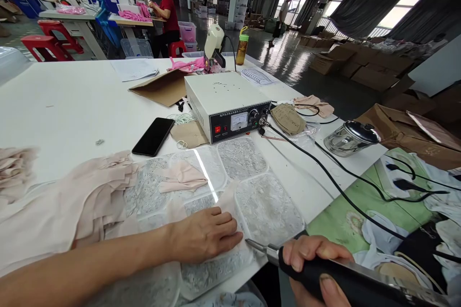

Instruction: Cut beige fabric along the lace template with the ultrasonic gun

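While the left hand [205, 234] lies flat, fingers spread, pinning the pink cloth [230, 201] to the clear mat [268, 208], the right hand [313, 268] grips the black handpiece [353, 280]; its tip should meet the cloth just beside the fingertips, squarely.

Black phone [153, 136], steel kettle [350, 137], green-capped bottle [242, 46].

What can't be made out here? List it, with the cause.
Head view, the only one:
- Fabric piece: the part under the left hand is covered.
- Handheld tool: the right hand wraps its grip and the frame's lower right corner cuts its rear end.
- Control box: the front label and meter are too small to read.
- Cable: its far end passes out of sight past the right hand.
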`<action>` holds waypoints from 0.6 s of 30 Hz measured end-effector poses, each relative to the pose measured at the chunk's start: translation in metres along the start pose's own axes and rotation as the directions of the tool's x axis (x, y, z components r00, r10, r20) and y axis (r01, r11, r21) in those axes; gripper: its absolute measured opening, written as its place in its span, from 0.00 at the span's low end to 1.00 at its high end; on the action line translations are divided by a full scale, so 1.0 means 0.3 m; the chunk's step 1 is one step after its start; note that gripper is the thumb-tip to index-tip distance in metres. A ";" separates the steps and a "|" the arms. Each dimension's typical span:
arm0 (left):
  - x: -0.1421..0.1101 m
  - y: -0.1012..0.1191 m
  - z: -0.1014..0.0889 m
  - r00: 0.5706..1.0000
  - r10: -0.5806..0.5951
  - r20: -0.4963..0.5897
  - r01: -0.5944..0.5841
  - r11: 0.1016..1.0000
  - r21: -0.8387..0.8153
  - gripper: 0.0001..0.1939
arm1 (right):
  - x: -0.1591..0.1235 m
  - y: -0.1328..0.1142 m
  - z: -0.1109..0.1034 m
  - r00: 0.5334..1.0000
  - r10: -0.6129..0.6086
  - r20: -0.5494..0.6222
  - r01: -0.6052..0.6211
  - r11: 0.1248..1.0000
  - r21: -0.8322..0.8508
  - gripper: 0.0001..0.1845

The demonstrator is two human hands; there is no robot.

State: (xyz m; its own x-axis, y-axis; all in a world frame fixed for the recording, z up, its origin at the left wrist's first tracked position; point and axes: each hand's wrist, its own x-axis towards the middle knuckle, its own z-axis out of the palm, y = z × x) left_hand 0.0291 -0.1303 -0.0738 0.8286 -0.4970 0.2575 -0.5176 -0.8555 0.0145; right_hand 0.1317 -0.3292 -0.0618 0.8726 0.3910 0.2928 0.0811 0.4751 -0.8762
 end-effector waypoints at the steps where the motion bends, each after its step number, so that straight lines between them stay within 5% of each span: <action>1: -0.001 0.000 0.002 1.000 0.000 0.005 0.000 1.000 -0.004 0.11 | -0.001 -0.005 -0.002 1.000 -0.004 0.001 0.004 1.000 -0.010 0.08; 18: 0.000 0.000 -0.003 1.000 -0.004 0.007 0.004 1.000 -0.007 0.10 | -0.006 0.003 -0.021 0.999 -0.017 0.036 0.019 0.999 -0.038 0.07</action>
State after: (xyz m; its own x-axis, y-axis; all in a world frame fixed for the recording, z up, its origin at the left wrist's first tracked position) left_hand 0.0287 -0.1302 -0.0728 0.8320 -0.4950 0.2505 -0.5161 -0.8563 0.0219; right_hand 0.1333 -0.3345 -0.0655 0.8532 0.4107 0.3216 0.1156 0.4522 -0.8844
